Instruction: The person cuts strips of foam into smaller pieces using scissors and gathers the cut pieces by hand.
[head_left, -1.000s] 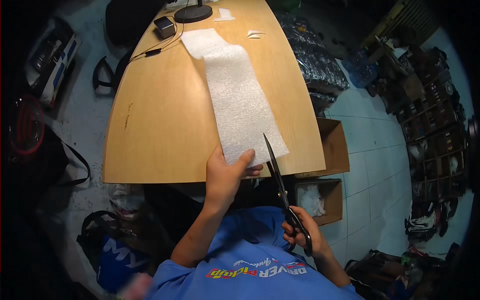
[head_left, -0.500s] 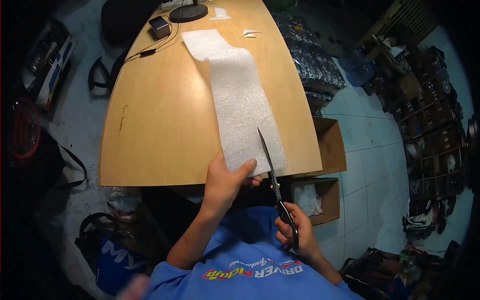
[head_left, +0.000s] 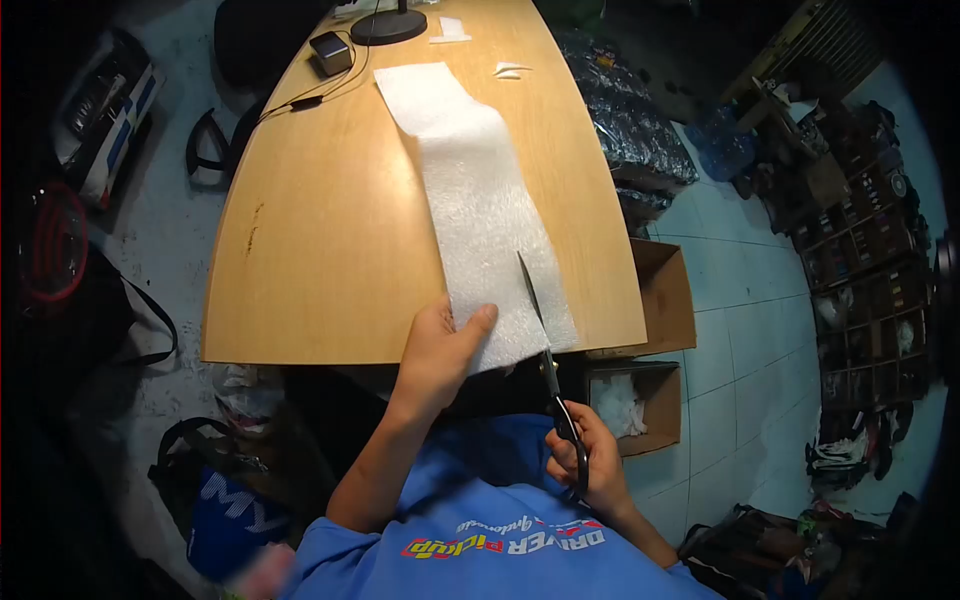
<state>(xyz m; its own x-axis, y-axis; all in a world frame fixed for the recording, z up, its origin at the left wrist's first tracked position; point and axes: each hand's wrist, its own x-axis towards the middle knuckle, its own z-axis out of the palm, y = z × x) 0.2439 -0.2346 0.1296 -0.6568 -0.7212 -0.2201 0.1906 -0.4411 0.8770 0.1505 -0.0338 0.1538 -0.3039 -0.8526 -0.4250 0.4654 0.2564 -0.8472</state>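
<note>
A long strip of white foam sheet lies along the wooden table, its far part rippled upward and its near end sticking out past the table's front edge. My left hand grips that near end at its left corner, thumb on top and fingers hidden beneath. In my right hand is a pair of black scissors, fingers through the handles. One blade lies over the strip near its right side, pointing away from me; the other blade is hidden under the sheet.
Small white foam scraps lie at the table's far end, near a round black stand base and a black adapter with cable. Cardboard boxes stand right of the table. Black-wrapped bundles lie beyond them.
My left hand has drawn the strip's near end slightly toward me and to the left. The scissors' blades now sit across the strip's near edge. The view has shifted a little.
</note>
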